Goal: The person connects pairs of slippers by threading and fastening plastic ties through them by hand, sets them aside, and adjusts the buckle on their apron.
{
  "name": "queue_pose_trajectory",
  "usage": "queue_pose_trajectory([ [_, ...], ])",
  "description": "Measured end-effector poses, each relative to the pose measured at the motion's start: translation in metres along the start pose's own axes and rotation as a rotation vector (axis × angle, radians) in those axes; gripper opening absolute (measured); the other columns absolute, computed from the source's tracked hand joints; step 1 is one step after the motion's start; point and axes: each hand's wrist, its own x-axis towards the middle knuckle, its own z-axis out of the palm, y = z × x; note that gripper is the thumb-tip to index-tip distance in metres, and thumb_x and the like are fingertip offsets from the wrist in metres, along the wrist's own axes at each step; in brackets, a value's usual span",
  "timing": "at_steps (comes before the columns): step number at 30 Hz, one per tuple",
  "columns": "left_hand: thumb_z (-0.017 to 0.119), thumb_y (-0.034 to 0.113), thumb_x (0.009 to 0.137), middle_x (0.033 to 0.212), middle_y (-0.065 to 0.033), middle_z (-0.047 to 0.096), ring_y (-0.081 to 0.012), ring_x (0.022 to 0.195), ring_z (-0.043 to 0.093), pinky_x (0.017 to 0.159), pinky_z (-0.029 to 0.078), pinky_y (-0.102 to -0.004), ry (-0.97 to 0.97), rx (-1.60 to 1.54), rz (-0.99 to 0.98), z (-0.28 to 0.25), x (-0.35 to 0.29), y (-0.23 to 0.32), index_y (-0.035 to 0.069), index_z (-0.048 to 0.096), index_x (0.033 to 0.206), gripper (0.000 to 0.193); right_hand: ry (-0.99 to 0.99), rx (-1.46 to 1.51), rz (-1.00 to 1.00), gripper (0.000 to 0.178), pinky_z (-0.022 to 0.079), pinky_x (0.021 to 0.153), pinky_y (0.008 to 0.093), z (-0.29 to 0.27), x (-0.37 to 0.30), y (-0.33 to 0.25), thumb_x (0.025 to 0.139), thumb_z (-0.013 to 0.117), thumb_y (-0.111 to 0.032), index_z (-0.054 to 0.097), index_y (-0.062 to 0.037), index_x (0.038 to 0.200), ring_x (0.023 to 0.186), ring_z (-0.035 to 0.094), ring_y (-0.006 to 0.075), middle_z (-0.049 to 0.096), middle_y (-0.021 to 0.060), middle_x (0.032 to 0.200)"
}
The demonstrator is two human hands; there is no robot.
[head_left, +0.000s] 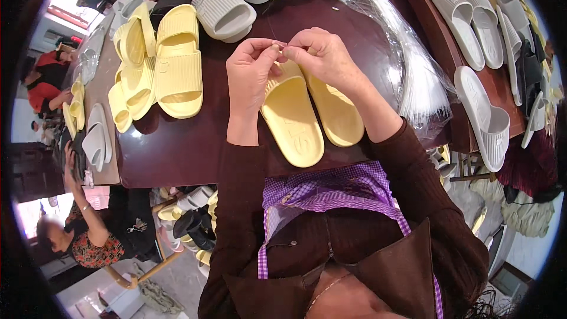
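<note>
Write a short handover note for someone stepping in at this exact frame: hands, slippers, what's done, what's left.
Left hand and right hand: fingertips pinched together over the heel ends of the pair of pale yellow foam slide slippers; what they pinch is too small to tell.
The pair lies side by side on the dark brown table.
Clear plastic strand bundle lies to the right.
Stacked yellow slippers sit left.
Done or left: cannot tell.

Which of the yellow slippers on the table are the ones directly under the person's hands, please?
The yellow pair lying flat at the near table edge, side by side, under the left hand and right hand. The other yellow slippers are stacked further left, away from both hands.
</note>
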Motion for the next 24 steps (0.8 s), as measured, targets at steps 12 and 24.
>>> queue_pose_trajectory([
  [12,0.061,0.004,0.087,0.081,-0.0036,0.064,-0.0067,0.068,0.060,0.055,0.048,-0.0194,0.130,0.215,0.121,0.0094,-0.0064,-0.0012,-0.001,0.060,0.089,0.005,0.030,-0.204,-0.129,0.008,0.043,0.071,0.0336,0.0060,-0.0011,0.0055,0.076,0.063,-0.010,0.063,-0.0046,0.070,0.070,0.056,0.0209,0.060,0.0043,0.066],
  [24,0.062,0.004,0.086,0.081,-0.0021,0.064,-0.0056,0.069,0.061,0.056,0.048,-0.0188,0.125,0.248,0.142,0.0088,-0.0077,-0.0043,0.000,0.061,0.089,0.004,0.045,-0.188,-0.147,0.008,0.045,0.066,0.0356,0.0050,-0.0006,0.0078,0.075,0.060,-0.008,0.062,-0.0014,0.070,0.066,0.056,0.0237,0.058,0.0073,0.064],
])
